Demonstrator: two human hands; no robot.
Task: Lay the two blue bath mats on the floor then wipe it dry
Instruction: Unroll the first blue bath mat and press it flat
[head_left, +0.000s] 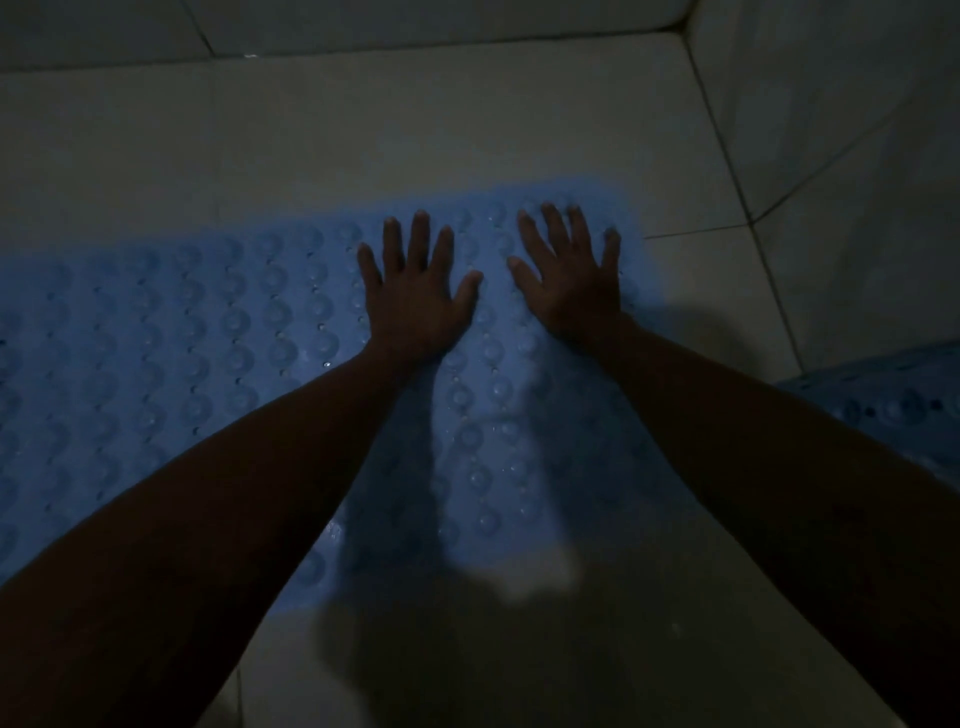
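A blue bath mat (208, 353) covered in round suction cups lies flat on the pale tiled floor (363, 130), stretching from the left edge to the middle right. My left hand (415, 296) rests palm down on its far right part, fingers spread. Just to the right, my right hand (571, 275) presses flat near the mat's right end, fingers apart too. Neither hand holds anything. A second blue mat (893, 410) shows partly at the right edge, behind my right forearm.
White tiled walls (841, 130) rise at the right and along the back, meeting in a corner at the top right. The light is dim and my arms cast shadows over the near floor.
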